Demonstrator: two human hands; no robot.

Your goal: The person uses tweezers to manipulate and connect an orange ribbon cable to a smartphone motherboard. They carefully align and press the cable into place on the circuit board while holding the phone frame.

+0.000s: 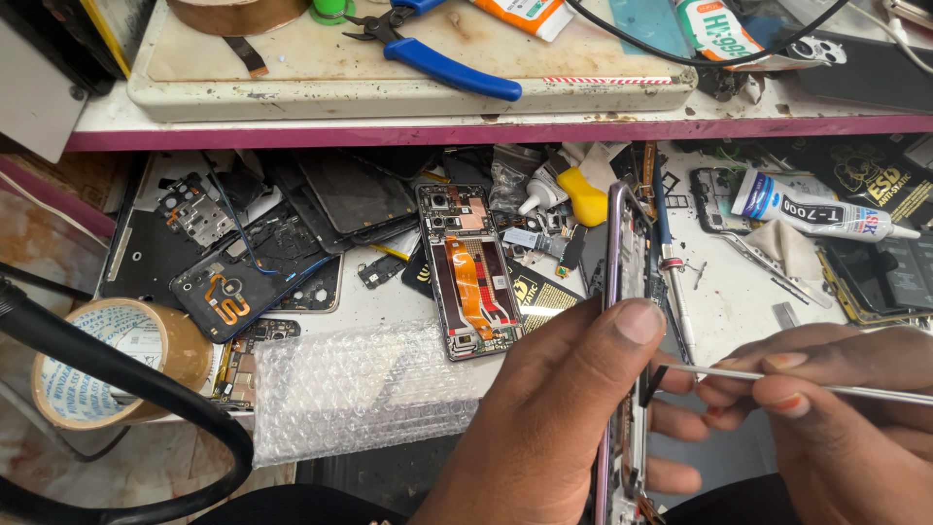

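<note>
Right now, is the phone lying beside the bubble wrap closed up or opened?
Opened: the phone lies back-off, its orange ribbon cable and circuit boards exposed.

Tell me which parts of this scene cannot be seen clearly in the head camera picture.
- Phone frame: seen edge-on; its lower part hidden behind the left hand.
- Metal tool: its far end cut off by the right edge; its tip, at the frame, too small to judge.
- Right hand: cut off by the right and bottom edges.
- Blue pliers: jaws cut off by the top edge.
</note>
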